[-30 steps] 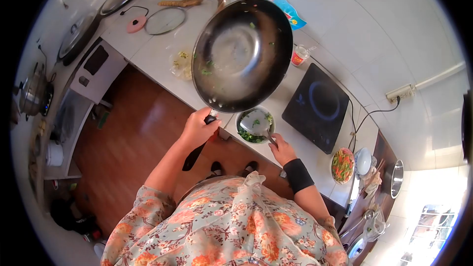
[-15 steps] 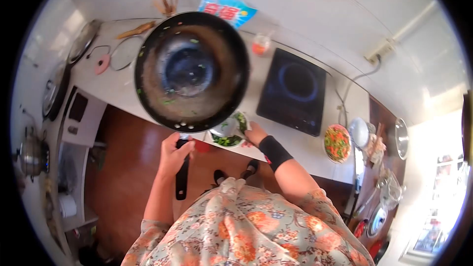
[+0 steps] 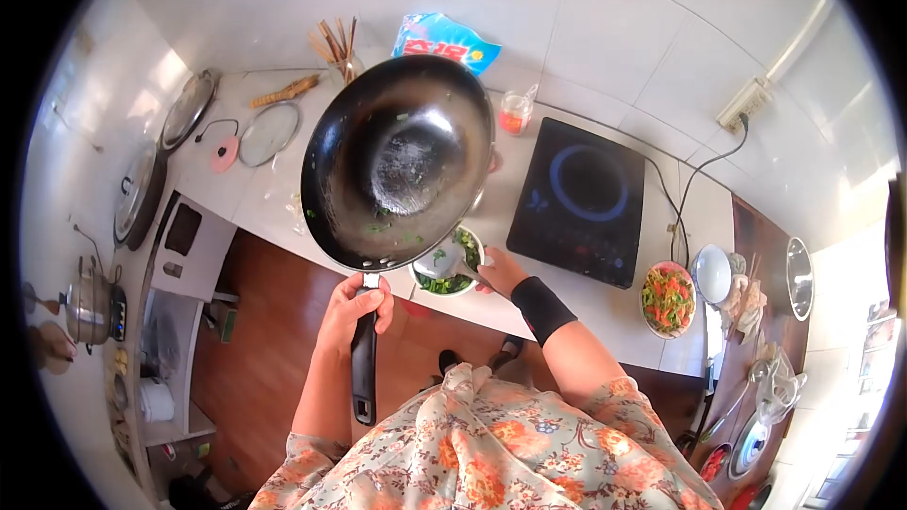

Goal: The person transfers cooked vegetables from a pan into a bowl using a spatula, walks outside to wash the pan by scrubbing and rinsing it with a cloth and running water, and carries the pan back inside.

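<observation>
My left hand (image 3: 354, 310) is closed around the black handle of a wok (image 3: 416, 165), just below where handle meets pan. Bits of green cling to the wok's dark inside, and it is tilted over the counter. Below its rim stands a bowl (image 3: 480, 264) of chopped greens (image 3: 444, 283). In my right hand (image 3: 504, 274), which wears a black wristband, is the handle of a metal spatula (image 3: 448, 259). The spatula's head lies over the greens, with a few green pieces on it. The wok partly hides the bowl's far side.
To the right is a black induction cooktop (image 3: 581, 203). A bowl of shredded orange and green vegetables (image 3: 668, 299) stands beyond it, beside a white bowl (image 3: 711, 272). A jar (image 3: 515, 113), a blue packet (image 3: 444, 42) and a glass lid (image 3: 269, 134) sit along the back.
The wok has tipped further over, and its opening looks narrower. The spatula's head shows more clearly over the bowl. The whole view has shifted, and both hands keep their holds.
</observation>
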Action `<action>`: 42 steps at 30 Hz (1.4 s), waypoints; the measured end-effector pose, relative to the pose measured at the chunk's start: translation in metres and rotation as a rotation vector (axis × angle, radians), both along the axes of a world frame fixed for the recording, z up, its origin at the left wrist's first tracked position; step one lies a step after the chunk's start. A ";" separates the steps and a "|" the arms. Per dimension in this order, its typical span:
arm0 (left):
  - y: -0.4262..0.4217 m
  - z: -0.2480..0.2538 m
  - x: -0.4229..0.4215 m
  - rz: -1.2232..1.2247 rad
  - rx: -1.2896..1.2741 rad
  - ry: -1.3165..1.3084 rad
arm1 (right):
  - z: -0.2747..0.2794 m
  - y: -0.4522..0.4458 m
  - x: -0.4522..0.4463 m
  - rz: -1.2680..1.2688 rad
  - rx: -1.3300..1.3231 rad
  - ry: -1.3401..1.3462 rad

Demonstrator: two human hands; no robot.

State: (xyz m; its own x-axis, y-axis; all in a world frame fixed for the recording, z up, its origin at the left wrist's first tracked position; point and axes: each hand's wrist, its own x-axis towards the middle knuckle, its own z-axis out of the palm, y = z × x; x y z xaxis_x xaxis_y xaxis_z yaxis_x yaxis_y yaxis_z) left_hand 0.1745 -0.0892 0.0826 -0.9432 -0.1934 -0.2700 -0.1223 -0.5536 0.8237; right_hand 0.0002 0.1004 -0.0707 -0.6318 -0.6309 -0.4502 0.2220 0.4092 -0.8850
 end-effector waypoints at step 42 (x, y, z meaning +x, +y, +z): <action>0.478 -0.022 0.157 -1.158 0.094 0.002 | 0.041 0.608 0.615 -1.470 0.100 0.166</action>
